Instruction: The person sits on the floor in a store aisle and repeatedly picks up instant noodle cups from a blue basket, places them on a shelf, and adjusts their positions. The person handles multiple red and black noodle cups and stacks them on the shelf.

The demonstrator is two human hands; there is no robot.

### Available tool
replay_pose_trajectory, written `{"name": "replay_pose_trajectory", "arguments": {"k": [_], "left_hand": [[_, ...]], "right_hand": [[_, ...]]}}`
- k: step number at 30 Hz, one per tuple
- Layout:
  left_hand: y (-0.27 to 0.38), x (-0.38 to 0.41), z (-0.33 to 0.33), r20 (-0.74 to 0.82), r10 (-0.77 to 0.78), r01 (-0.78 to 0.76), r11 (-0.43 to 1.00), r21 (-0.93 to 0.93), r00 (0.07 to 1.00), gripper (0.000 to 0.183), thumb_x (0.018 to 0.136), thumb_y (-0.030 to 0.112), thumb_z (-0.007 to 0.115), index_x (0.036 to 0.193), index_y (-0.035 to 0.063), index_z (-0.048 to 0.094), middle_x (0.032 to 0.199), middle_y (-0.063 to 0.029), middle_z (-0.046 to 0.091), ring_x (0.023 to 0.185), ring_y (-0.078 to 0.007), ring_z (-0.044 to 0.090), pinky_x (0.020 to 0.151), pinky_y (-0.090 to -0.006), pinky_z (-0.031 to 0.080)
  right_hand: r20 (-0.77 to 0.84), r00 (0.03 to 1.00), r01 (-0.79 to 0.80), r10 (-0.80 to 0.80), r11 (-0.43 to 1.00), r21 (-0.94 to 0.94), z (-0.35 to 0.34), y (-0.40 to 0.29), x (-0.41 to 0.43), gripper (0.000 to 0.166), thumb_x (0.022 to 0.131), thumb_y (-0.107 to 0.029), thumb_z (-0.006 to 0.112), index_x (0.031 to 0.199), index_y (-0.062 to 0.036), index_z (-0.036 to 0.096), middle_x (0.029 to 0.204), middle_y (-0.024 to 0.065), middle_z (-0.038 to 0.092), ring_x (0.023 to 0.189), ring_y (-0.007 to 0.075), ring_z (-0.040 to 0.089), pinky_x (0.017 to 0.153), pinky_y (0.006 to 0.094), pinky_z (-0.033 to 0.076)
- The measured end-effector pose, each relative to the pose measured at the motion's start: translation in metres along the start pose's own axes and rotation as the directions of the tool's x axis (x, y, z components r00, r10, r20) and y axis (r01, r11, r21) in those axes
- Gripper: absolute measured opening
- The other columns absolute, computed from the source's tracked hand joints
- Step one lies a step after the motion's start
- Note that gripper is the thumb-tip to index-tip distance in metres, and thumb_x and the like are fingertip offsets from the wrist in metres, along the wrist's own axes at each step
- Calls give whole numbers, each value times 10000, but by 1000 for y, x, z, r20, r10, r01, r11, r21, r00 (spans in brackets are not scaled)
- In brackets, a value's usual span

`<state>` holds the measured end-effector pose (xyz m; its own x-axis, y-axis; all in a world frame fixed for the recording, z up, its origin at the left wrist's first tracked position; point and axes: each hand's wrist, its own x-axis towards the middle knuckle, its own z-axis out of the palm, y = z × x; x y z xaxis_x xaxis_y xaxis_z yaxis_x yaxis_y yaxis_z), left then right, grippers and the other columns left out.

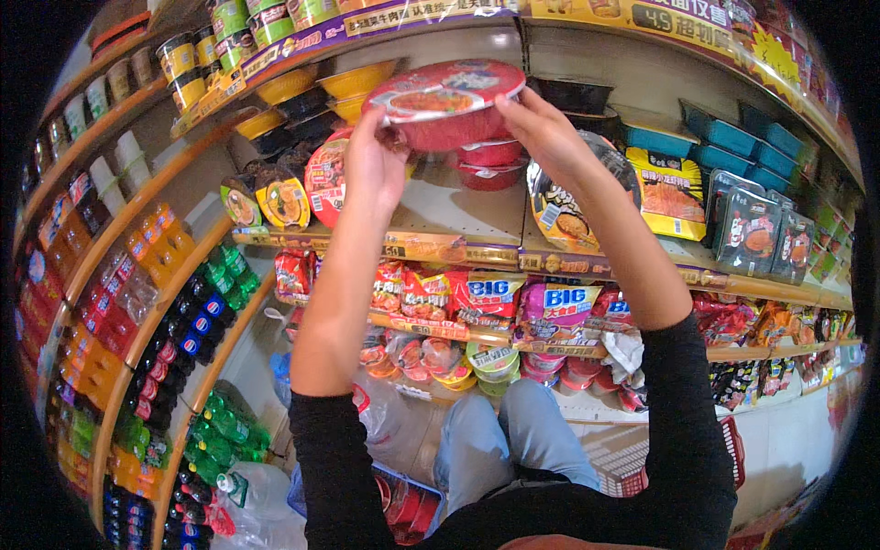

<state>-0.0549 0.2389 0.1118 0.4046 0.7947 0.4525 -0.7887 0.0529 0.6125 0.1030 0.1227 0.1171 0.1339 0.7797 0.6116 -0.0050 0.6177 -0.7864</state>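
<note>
Between my two raised hands is a large round red instant noodle bowl [454,103] with a printed lid, held above a shelf. My left hand [378,161] grips its left side, the thumb by the rim. On its right edge, my right hand [540,124] has its fingers at the rim and side. Behind and just below it, red bowls [489,165] are stacked on the shelf. To their left, another red bowl [326,175] stands on its side with its lid facing out. A black round noodle bowl [574,206] stands similarly beneath my right forearm.
Lower shelves hold bagged noodles [481,295] and cup noodles [493,361]. Drink bottles fill the left shelves [196,295]. A blue-rimmed basket with red bowls [412,505] is on the floor beside my knees. A shelf edge [426,17] runs above the held bowl. A red basket [622,474] lies right.
</note>
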Motion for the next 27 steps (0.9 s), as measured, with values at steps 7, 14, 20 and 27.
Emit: {"name": "replay_pose_trajectory", "arguments": {"k": [7,14,20,27], "left_hand": [[-27,100,19,4,15,-16,997,74,1000,244,749,197,506,957,68,495,954,-53,520,892,-184,457,837,-314,315],[-67,182,21,57,123,-135,943,303,991,269,773,239,493,992,82,504,968,-38,524,852,-160,454,793,-283,329],[-94,209,20,62,75,-95,872,479,995,606,769,377,496,1187,-14,296,1157,-118,409,1028,-210,421,868,-327,327],[-109,227,11,16,50,-51,850,525,999,487,796,408,464,1112,39,446,1126,-86,461,1064,-192,365,912,-328,222]], "right_hand": [[-59,998,7,-5,1000,26,-51,4,85,299,834,-175,449,1090,-26,411,1072,46,457,996,124,408,889,251,309],[-402,914,-176,46,940,-294,-105,44,166,178,832,-185,439,964,-75,486,810,35,490,697,123,433,693,236,391],[-460,887,-325,-41,653,-685,-130,52,182,433,807,-347,411,1011,19,516,1017,137,543,938,241,504,726,364,396],[-339,934,-171,-117,686,-708,-172,74,218,317,771,-254,408,874,1,565,803,120,583,737,190,536,627,332,394]]}}
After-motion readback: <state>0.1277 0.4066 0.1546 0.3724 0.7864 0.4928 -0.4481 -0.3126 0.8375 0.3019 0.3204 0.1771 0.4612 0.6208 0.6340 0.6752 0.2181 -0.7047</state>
